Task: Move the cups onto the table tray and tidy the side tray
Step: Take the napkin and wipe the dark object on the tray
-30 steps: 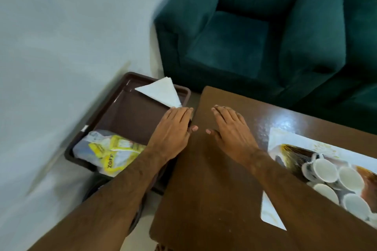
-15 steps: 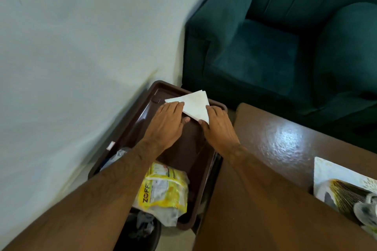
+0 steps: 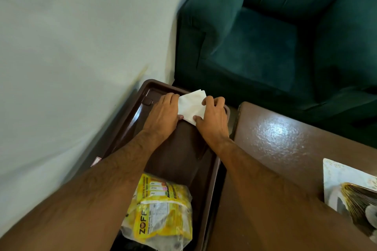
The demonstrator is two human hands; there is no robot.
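Observation:
The dark brown side tray [image 3: 130, 126] stands beside the wall, left of the table. At its far end lies a white folded napkin [image 3: 191, 104]. My left hand [image 3: 163, 114] grips the napkin's left edge and my right hand [image 3: 214, 118] grips its right edge, thumbs under its near corner. A yellow ZOFF packet [image 3: 163, 210] in clear plastic rests at the tray's near end. The patterned table tray [image 3: 334, 179] shows only its left corner at the right edge; the cups are out of view.
A brown glossy table [image 3: 275, 138] fills the lower right. A teal armchair [image 3: 265, 36] stands behind the tray and table. A pale wall [image 3: 71, 47] runs along the left. Something dark sits under the tray's near end.
Both hands left the table edge and went to the napkin in the side tray. They now grip it from both sides, and it looks folded smaller. The view swung left.

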